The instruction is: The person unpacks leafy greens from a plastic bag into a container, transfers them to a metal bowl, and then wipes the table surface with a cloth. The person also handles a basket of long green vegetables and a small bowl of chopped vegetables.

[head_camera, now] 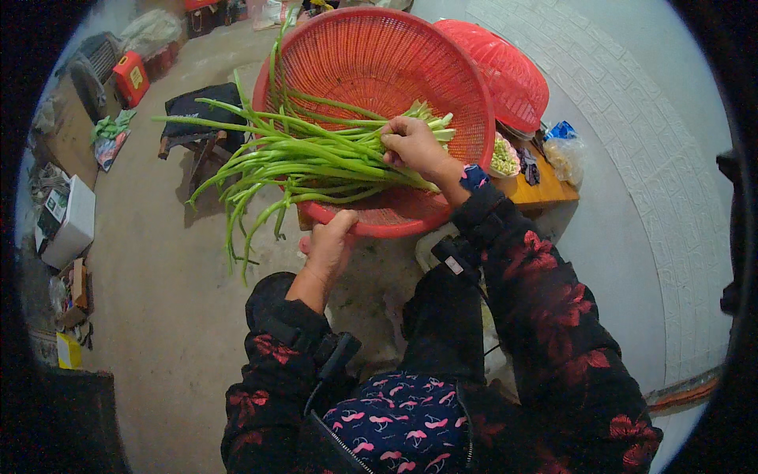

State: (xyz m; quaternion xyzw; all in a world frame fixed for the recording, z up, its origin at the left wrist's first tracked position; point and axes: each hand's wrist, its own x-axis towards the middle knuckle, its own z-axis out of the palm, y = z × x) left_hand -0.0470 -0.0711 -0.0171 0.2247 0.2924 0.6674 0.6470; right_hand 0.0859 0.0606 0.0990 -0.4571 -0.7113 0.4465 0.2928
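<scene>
A large round red plastic basket [379, 59] is tilted in front of me, its woven inside showing. Long green vegetable stalks [308, 151], like celery, lie across it, pale cut ends to the right and tips hanging over its left rim. My left hand [331, 240] grips the near rim, thumb on top and fingers hidden below. My right hand [414, 145] is over the pale ends of the stalks with thumb and forefinger together; whether it pinches a stalk cannot be made out.
A bowl of chopped pieces [504, 155], a dark cloth [529, 166] and a plastic bag [564, 159] sit on a wooden table [536, 189] at right. Behind them is a red mesh cover [503, 71]. A black-topped stool [204, 112] and a white box [71, 222] stand left.
</scene>
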